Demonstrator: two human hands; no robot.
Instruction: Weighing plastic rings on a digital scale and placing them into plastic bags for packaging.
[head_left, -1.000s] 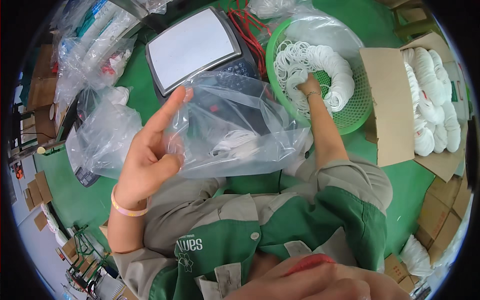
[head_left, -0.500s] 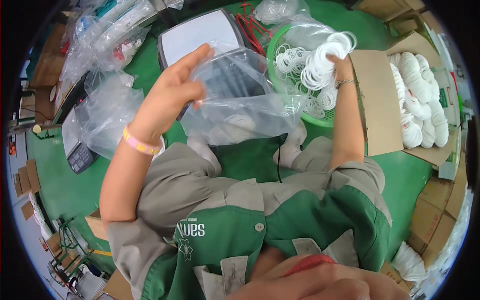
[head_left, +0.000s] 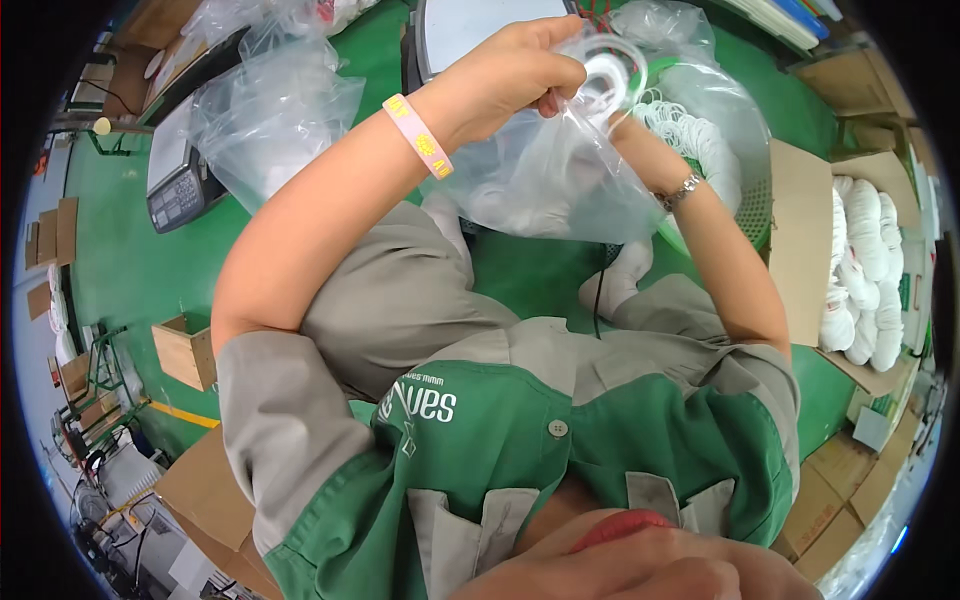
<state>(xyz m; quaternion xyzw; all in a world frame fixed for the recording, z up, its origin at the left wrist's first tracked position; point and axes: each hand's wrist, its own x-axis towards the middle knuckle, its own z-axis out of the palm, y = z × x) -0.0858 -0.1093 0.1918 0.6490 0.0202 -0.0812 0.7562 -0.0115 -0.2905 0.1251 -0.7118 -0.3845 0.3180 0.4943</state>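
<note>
A clear plastic bag (head_left: 560, 195) hangs over my lap, with its upper edge pinched in the closed fingers of my left hand (head_left: 515, 75). At the mouth of the bag is a bunch of white rings (head_left: 612, 72), gripped by my right hand (head_left: 630, 140). The bag's film partly covers this hand and hides its fingers. Beside my right wrist, a green mesh basket (head_left: 757, 215) holds more looped white rings (head_left: 695, 135) and a clear liner.
A scale (head_left: 470, 30) stands beyond my left hand. To the left are clear plastic bags (head_left: 280, 120) and another scale with a keypad (head_left: 175, 195). An open cardboard box (head_left: 800, 240) at the right holds bundled white coils (head_left: 865, 250). A black cable (head_left: 600, 290) runs between my feet.
My right hand has brought the white rings leftward from above the basket to the bag's mouth. My left hand has moved right and closed on the bag's edge. The whole view has shifted.
</note>
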